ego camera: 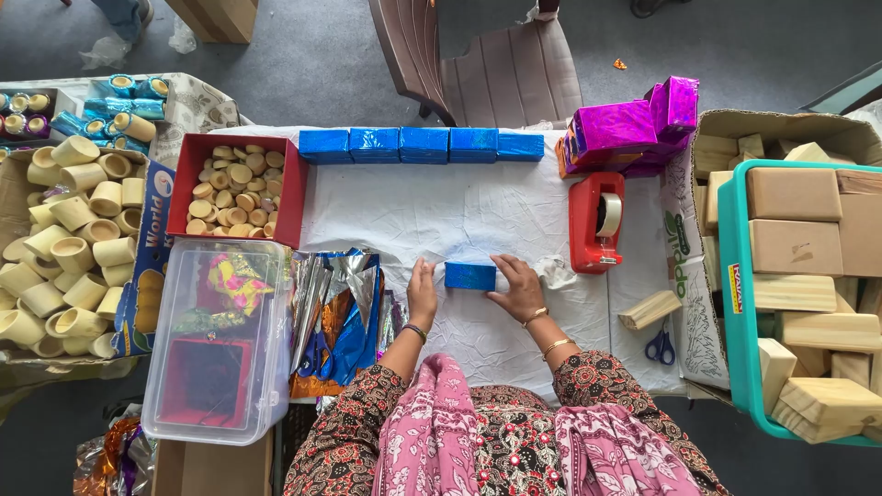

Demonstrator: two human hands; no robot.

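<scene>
Blue foil-wrapped block [469,276], rectangular

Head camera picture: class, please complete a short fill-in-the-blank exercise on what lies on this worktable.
1. Both hands, left hand and right hand, hold a block wrapped in ____ foil.
2. The tape dispenser is ____ in colour.
3. The row of wrapped blocks at the table's far edge numbers ____.
4. The scissors have ____ handles.

Missing words: blue; red; five; blue
</scene>
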